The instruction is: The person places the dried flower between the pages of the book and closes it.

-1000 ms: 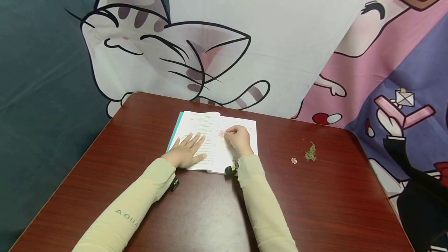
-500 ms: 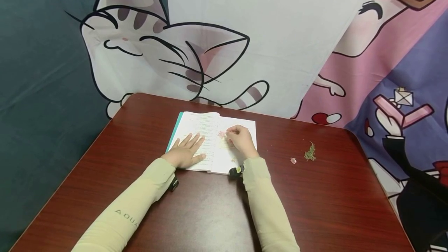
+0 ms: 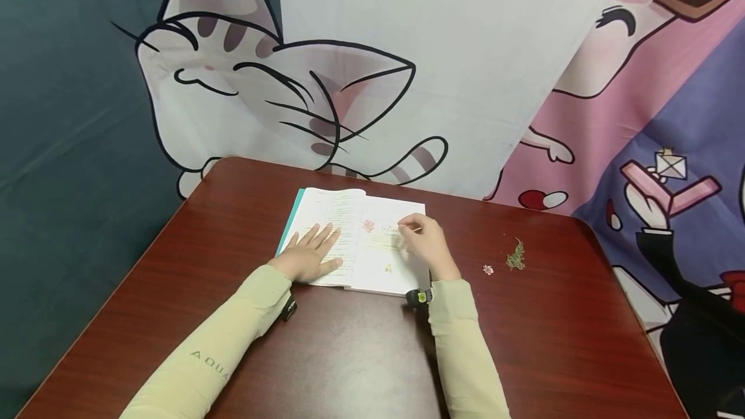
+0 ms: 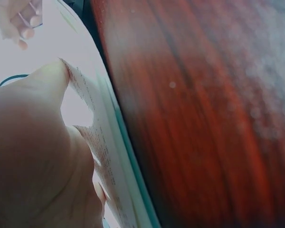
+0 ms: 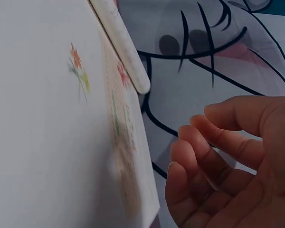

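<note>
The open book (image 3: pixel 356 252) lies on the table (image 3: pixel 349 354); the left hand (image 3: pixel 305 257) rests flat on its left page, fingers spread, probably so it cannot close. A pink flower (image 3: pixel 368 226) is near the right page's fold. The right hand (image 3: pixel 429 243), loosely bent, seems to hold nothing. Further right lie a small flower (image 3: pixel 487 269) and green sprig (image 3: pixel 515 256), perhaps for easy reach.

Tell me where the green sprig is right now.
In the head view, the green sprig lies on the table, right of the book and a small pink flower.
</note>
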`<state>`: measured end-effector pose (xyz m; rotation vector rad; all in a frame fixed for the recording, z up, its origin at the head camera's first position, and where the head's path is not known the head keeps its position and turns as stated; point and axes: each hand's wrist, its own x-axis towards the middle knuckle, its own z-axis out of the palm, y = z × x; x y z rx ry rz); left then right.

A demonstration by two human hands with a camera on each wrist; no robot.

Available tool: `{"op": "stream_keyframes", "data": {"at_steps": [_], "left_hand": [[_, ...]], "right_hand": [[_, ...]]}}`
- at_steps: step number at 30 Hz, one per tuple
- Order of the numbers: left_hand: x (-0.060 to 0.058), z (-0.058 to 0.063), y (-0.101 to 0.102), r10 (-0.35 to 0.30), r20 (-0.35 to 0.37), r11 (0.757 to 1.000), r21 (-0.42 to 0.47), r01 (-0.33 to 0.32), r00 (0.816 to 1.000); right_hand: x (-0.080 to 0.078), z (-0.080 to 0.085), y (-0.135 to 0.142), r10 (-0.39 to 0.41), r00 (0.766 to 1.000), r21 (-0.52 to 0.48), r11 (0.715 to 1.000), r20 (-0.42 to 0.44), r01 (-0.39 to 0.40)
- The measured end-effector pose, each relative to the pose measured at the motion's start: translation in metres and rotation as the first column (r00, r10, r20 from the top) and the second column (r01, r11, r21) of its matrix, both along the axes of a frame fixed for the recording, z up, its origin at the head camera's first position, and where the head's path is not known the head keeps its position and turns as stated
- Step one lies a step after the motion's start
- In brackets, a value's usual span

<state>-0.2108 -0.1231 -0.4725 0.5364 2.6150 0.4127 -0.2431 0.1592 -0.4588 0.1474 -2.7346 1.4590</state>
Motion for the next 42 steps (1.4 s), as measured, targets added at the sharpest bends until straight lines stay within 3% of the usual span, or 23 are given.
{"op": "stream_keyframes", "data": {"at_steps": [7, 15, 19, 25, 32, 42], "left_hand": [[-0.002, -0.006, 0.0, 0.0, -0.005, 1.0, 0.007, 0.0, 1.0], [-0.005, -0.013, -0.003, 0.004, -0.019, 1.0, 0.01, -0.004, 1.0], [-0.005, -0.013, -0.003, 0.002, -0.011, 1.0, 0.013, -0.002, 1.0], [-0.003, -0.011, -0.003, 0.006, -0.01, 1.0, 0.015, -0.006, 1.0], [-0.002, -0.007, -0.004, 0.003, -0.013, 1.0, 0.019, -0.002, 1.0], [-0.001, -0.008, -0.003, 0.001, -0.016, 1.0, 0.025, 0.0, 1.0]], "right_hand": [[0.008, 0.004, 0.017, -0.073, 0.997, 0.068, 0.995, -0.001, 0.073], [0.006, 0.002, 0.032, -0.154, 0.984, 0.111, 0.983, 0.087, 0.144], [0.005, -0.001, 0.038, -0.166, 0.975, 0.148, 0.979, 0.15, 0.144], [0.004, -0.002, 0.042, -0.144, 0.967, 0.183, 0.977, 0.211, 0.106], [0.003, -0.005, 0.041, -0.101, 0.957, 0.156, 0.986, 0.272, 0.059], [0.004, -0.005, 0.043, -0.052, 0.961, 0.12, 0.993, 0.273, 0.02]]}}
